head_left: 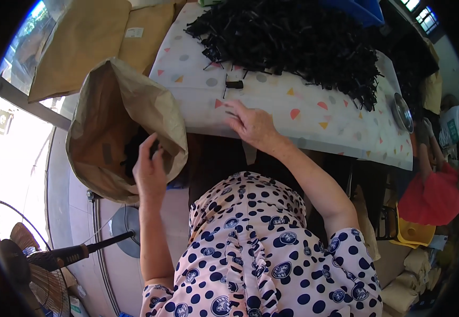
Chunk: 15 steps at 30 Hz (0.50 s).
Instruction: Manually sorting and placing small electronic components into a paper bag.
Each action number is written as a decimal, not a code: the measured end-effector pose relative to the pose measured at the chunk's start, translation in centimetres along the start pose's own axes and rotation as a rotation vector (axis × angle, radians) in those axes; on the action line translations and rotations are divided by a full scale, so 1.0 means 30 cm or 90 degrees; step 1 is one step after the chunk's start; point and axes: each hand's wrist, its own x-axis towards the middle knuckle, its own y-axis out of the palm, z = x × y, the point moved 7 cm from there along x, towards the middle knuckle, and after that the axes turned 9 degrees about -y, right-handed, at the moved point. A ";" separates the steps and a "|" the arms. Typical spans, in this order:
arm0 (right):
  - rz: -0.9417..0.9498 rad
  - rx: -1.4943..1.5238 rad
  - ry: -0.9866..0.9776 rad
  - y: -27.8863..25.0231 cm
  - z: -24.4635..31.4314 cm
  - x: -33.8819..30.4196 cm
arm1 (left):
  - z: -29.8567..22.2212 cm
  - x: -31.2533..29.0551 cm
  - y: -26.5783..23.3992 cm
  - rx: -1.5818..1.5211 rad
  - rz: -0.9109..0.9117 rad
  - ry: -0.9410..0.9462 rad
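My left hand is at the near right rim of a large brown paper bag, its fingers apart over the opening. Nothing shows clearly between them. Dark pieces lie inside the bag behind these fingers. Over the table's front edge, my right hand reaches leftward with fingers slightly spread and slightly blurred; I see nothing in it. Just beyond its fingertips lies a single small black part with a thin stem. Farther back a big heap of similar black parts covers the table.
Flat brown paper sacks lie at the far left. A blue bin stands behind the heap. A round metal dish sits at the table's right edge. A fan is at lower left. Another person in red is at right.
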 end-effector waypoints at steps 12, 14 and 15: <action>-0.085 -0.316 0.021 0.011 -0.264 0.120 | -0.653 -0.345 0.016 -0.794 0.907 0.345; -0.098 -0.323 0.026 0.014 -0.274 0.109 | -0.790 -0.391 -0.010 -0.792 1.046 0.452; -0.107 -0.316 0.024 0.014 -0.277 0.104 | -0.813 -0.406 -0.016 -0.798 1.058 0.462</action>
